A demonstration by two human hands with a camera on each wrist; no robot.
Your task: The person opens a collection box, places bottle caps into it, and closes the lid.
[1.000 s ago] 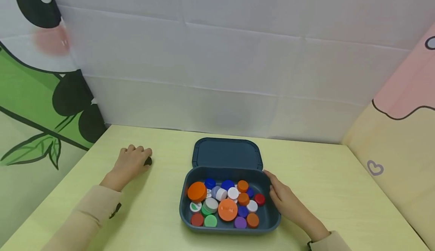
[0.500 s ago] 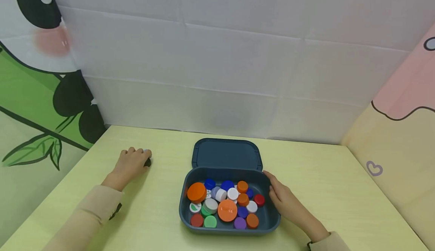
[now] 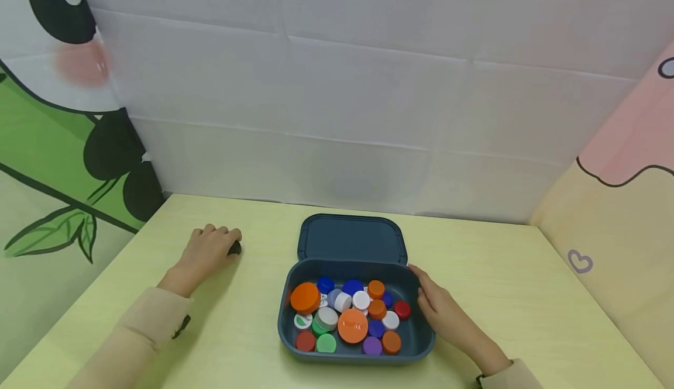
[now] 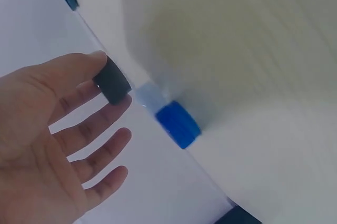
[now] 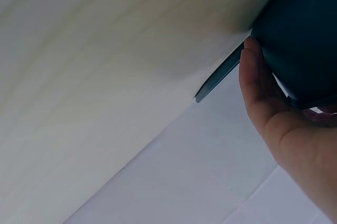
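Observation:
My left hand [image 3: 207, 251] is over the left part of the table, pinching a black bottle cap [image 4: 111, 81] between thumb and forefinger. Its other fingers are spread apart. Just beyond them, a blue bottle cap [image 4: 179, 125] and a pale, translucent piece [image 4: 151, 97] rest on the table; in the head view the hand hides both. My right hand [image 3: 447, 316] grips the right wall of a dark blue-grey box [image 3: 416, 348], thumb over the rim and fingers along the outside. Inside the box lie several caps, among them a large orange cap [image 3: 353, 326] and a purple cap [image 3: 372, 346].
Behind the box lies its matching dark lid [image 3: 351, 238], flat on the pale yellow table [image 3: 484, 272]. A white sheet [image 3: 337, 102] hangs along the table's back edge, and printed panels stand at both sides.
My left hand has shifted slightly right with the black cap. The pale bit seen by its fingertips half a second ago is now hidden in the head view. My right hand and the box stay put.

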